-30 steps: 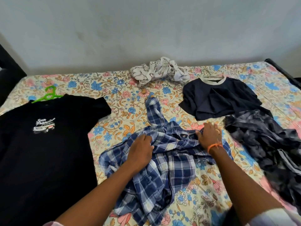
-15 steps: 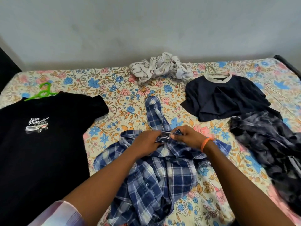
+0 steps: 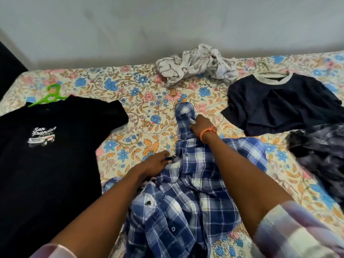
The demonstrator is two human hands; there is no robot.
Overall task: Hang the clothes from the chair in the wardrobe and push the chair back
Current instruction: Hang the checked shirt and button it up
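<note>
Spreading a blue plaid shirt (image 3: 188, 198) on the floral bedspread (image 3: 141, 116), the left hand (image 3: 156, 162) is pinching fabric at the collar area. The right hand (image 3: 201, 125), beside it half a second ago, is now gripping the sleeve farther up, likely straightening it for a hanger. Beyond, a black T-shirt (image 3: 46, 149) is lying on a green hanger (image 3: 50, 95).
</note>
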